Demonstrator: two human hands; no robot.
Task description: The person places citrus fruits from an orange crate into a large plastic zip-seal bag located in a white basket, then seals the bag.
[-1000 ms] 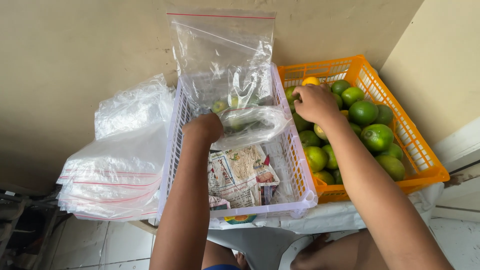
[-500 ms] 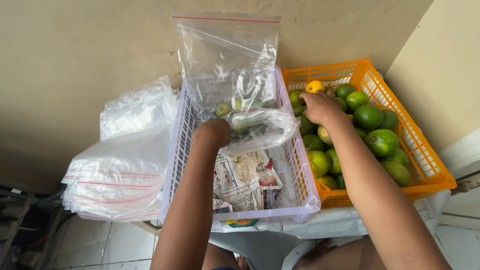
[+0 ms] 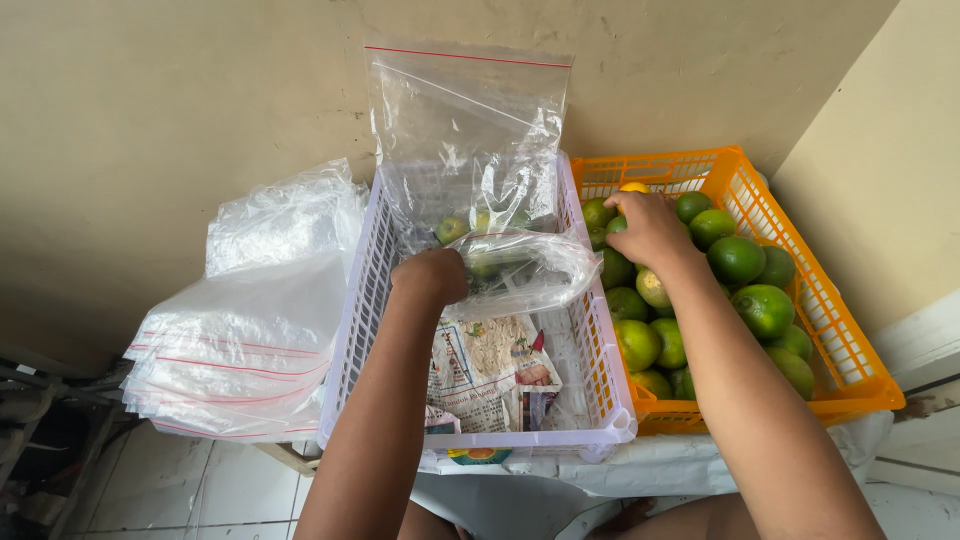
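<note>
Right hand (image 3: 650, 228) reached deeper among glossy round limes (image 3: 737, 260).

Right hand (image 3: 650, 228) hides the limes (image 3: 652, 288) under its grip

Orange crate (image 3: 850, 350), green limes (image 3: 738, 258), white basket (image 3: 365, 300), red-striped clear bags (image 3: 240, 350).

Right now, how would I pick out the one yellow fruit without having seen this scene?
Find the orange crate on the right, against the wall, full of green limes. Go to its far left corner, just beyond the right hand. The yellow fruit peeks out there, the only fully yellow one among the limes.
</note>
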